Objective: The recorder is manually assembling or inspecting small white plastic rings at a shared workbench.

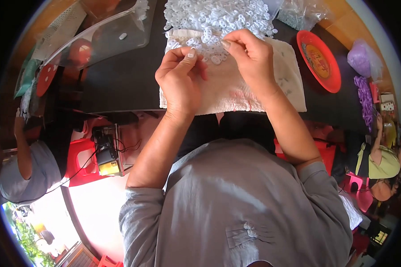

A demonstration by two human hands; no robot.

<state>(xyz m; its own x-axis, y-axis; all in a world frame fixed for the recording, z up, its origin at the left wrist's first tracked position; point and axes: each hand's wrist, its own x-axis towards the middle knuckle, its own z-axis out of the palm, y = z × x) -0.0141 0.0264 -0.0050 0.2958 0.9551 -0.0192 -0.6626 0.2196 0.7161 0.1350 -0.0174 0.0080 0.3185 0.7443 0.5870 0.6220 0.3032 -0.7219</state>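
My left hand (181, 82) is raised over a cream towel (236, 100) at the table's near edge, thumb and forefinger pinched together. Whatever sits in that pinch is too small to tell from the bright thumbnail. Across from it, my right hand (256, 62) also pinches thumb against forefinger, and its fingertips hide what they hold. Between and just beyond the hands lie loose white plastic pieces (216, 58), small and oval with holes. A large heap of the same pieces (218, 15) spreads behind the towel.
A clear plastic tub (116, 49) stands at left with a white piece inside. At right sit a red oval tray (332, 78), a clear bag of small grey items (300, 18) and a purple bundle (361, 58). People sit at both sides, one in grey (29, 169), another in yellow-green (383, 164).
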